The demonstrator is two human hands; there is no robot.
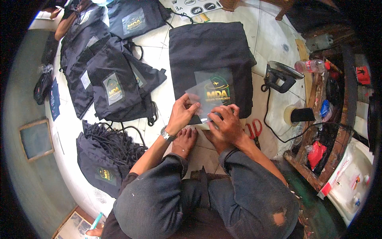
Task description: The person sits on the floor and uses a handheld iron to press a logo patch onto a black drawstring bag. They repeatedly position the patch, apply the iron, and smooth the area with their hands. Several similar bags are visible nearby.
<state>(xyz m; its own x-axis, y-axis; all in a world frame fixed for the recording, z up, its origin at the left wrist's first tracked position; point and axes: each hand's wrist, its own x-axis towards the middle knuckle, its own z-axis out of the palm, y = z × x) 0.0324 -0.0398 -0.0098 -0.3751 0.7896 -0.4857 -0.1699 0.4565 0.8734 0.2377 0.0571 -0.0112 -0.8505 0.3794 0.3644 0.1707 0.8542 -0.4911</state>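
A black fabric drawstring bag [211,44] lies flat on the floor in front of my feet. On its lower half is a gold and green printed logo, with a clear film sheet [199,89] over and beside it. My left hand [183,113], wearing a wristwatch, pinches the film's left side between thumb and fingers. Curled fingers of my right hand [227,121] grip the film's lower edge, just below the logo. That hand partly hides what lies beneath it.
Several black bags [115,79] with film-covered logos are piled at the left, above a bundle of black cords [113,139]. On the right are an iron [280,77] with its cable, red-handled scissors [252,129], a tape roll [290,115] and a plastic bottle [312,65]. Another person's arm [65,24] shows upper left.
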